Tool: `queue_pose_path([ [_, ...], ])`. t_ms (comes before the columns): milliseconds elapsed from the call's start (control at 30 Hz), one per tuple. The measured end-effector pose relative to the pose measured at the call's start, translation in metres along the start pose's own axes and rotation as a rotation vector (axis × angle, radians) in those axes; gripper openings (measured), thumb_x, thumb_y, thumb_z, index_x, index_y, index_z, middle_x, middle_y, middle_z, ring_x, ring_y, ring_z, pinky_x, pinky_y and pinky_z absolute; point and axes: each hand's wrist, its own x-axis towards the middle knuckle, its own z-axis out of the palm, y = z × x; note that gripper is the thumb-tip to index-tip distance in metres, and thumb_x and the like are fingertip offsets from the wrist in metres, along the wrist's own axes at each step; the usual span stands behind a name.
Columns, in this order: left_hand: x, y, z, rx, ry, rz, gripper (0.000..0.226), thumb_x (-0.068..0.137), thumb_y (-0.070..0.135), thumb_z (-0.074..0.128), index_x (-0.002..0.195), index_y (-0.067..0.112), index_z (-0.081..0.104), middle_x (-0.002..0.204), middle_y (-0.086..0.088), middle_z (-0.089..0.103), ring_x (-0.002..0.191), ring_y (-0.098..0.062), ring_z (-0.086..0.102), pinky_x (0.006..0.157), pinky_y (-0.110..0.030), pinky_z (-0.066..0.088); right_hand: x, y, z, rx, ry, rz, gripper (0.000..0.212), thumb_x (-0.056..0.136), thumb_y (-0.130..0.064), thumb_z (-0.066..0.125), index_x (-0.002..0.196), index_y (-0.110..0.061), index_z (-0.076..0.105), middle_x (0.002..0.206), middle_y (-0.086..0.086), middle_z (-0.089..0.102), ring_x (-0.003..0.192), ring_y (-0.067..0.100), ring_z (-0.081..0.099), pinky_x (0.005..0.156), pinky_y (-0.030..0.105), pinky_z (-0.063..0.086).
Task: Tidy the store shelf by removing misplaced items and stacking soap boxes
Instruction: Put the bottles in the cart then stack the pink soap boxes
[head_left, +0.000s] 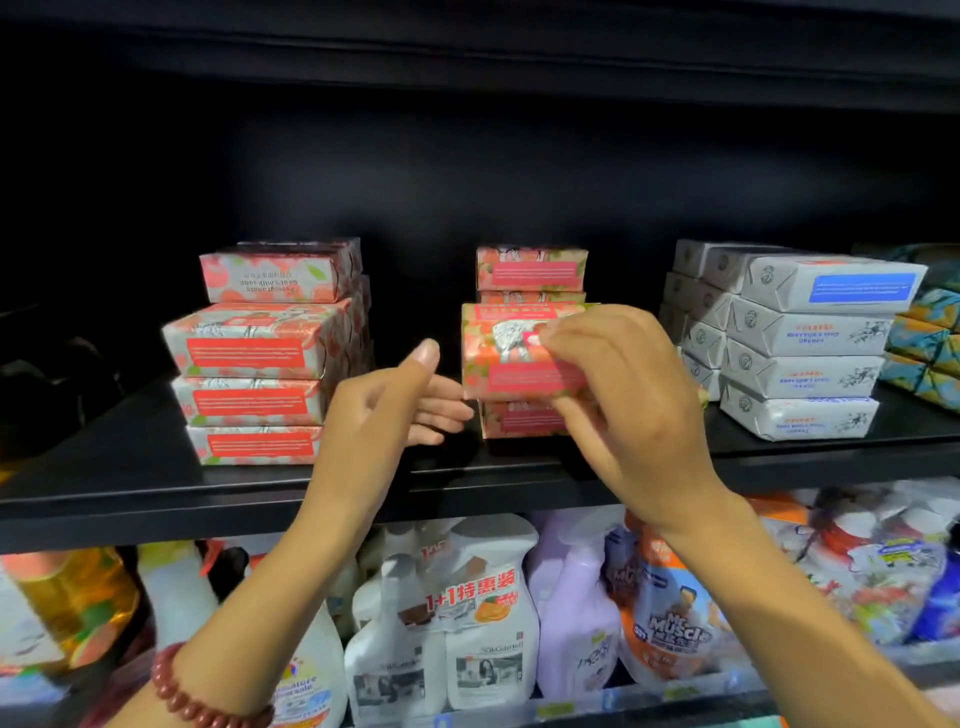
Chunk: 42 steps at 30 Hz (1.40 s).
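on the left of the black shelf (130, 467) stands a stack of pink pomegranate goat's milk soap boxes (260, 358), four layers high, with the top box smaller in view and its print upside down. just right of it is the left hand (384, 410), with a red bead bracelet (192, 696) on its wrist. its fingers are loosely straight and reach toward the lower left end of the held soap box (498, 358), and the thumb is lifted clear above them. that box has the same pink print and is tilted with its face toward the camera. it is at the near side of the middle stack (531, 270), above the stack's bottom box. the right hand (623, 395) grips the box's right end, fingers curled over the front and the thumb beneath. further right sits a stack of white soap boxes (800, 374) with blue print, and at the far right edge are teal patterned boxes (930, 343). on the lower shelf, from the left: a yellow bottle (78, 597), white spray bottles (467, 623), a lilac bottle (571, 613) and a mr muscle pouch (670, 623).
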Motion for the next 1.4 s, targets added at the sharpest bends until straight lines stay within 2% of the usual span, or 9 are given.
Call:
queue_pose_path([
  [133,0.004,0.015,0.003,-0.07,-0.155,-0.109,0.043,0.063,0.058,0.064,0.076,0.02,0.077,0.077,-0.012,0.073,0.068,-0.019,0.071,0.053,-0.018,0.05,0.004,-0.012,0.006,-0.005,0.127,-0.161,0.013,0.091,-0.006,0.059,0.103,0.001,0.06,0.095,0.02,0.066,0.094,0.03,0.055,0.075,0.04,0.05],
  [267,0.0,0.018,0.004,-0.237,-0.17,-0.109,0.019,0.075,0.027,0.073,0.074,0.009,0.076,0.077,-0.012,0.073,0.07,-0.019,0.07,0.062,-0.022,0.054,0.001,-0.01,0.006,-0.022,0.051,-0.159,0.017,0.09,-0.011,0.062,0.104,-0.003,0.059,0.107,0.014,0.059,0.099,0.029,0.054,0.08,0.039,0.049],
  [400,-0.002,0.013,0.004,-0.169,-0.105,0.023,0.01,0.077,0.024,0.074,0.074,0.015,0.073,0.085,-0.006,0.074,0.083,-0.016,0.071,0.075,-0.026,0.056,0.006,-0.011,-0.011,0.146,-0.066,0.091,0.047,0.08,-0.027,0.072,0.116,0.0,0.06,0.126,0.013,0.054,0.119,0.024,0.048,0.102,0.033,0.04],
  [500,-0.003,0.01,0.003,-0.09,-0.101,0.094,0.024,0.076,0.023,0.075,0.097,0.012,0.072,0.093,0.001,0.075,0.089,-0.012,0.07,0.072,-0.018,0.053,0.014,-0.01,-0.02,0.314,-0.133,0.396,0.074,0.075,-0.042,0.071,0.136,-0.01,0.045,0.136,-0.002,0.046,0.127,0.006,0.043,0.104,0.022,0.037],
  [633,-0.003,0.005,0.003,-0.058,-0.174,0.234,0.036,0.073,0.017,0.075,0.108,0.016,0.067,0.105,0.004,0.072,0.101,-0.011,0.067,0.08,-0.018,0.051,0.021,-0.004,-0.025,0.494,-0.235,0.476,0.069,0.071,-0.03,0.078,0.132,-0.021,0.049,0.119,-0.023,0.05,0.11,-0.015,0.047,0.086,0.001,0.036],
  [933,-0.004,0.001,0.008,-0.191,-0.202,0.113,0.071,0.051,0.055,0.084,0.11,0.021,0.064,0.109,0.0,0.07,0.106,-0.017,0.065,0.085,-0.028,0.054,0.008,-0.007,-0.025,0.302,-0.058,0.253,0.038,0.064,0.0,0.071,0.101,-0.007,0.065,0.102,-0.007,0.057,0.099,0.003,0.054,0.086,0.01,0.039],
  [1100,-0.006,0.006,0.012,-0.118,-0.17,0.124,0.061,0.049,0.032,0.081,0.106,0.019,0.065,0.097,0.006,0.073,0.09,-0.01,0.069,0.07,-0.019,0.053,-0.003,-0.01,-0.019,0.286,-0.056,0.178,0.042,0.061,0.016,0.068,0.099,-0.002,0.062,0.105,0.005,0.061,0.102,0.019,0.057,0.087,0.027,0.046],
  [1267,-0.014,0.007,0.013,-0.048,-0.173,0.292,0.067,0.049,0.006,0.086,0.109,0.008,0.059,0.101,0.007,0.07,0.095,-0.007,0.067,0.073,-0.014,0.051,-0.01,0.001,-0.022,0.376,-0.327,0.316,0.08,0.066,-0.026,0.08,0.136,-0.012,0.044,0.14,-0.002,0.043,0.131,0.008,0.039,0.107,0.017,0.031],
  [1400,-0.015,0.003,0.012,-0.007,-0.197,0.401,0.067,0.053,0.016,0.084,0.114,0.01,0.055,0.111,-0.002,0.064,0.107,-0.018,0.062,0.085,-0.023,0.051,-0.004,-0.002,-0.036,0.57,-0.504,0.538,0.108,0.051,-0.05,0.08,0.143,-0.034,0.026,0.132,-0.025,0.043,0.12,-0.011,0.042,0.097,0.004,0.032],
])
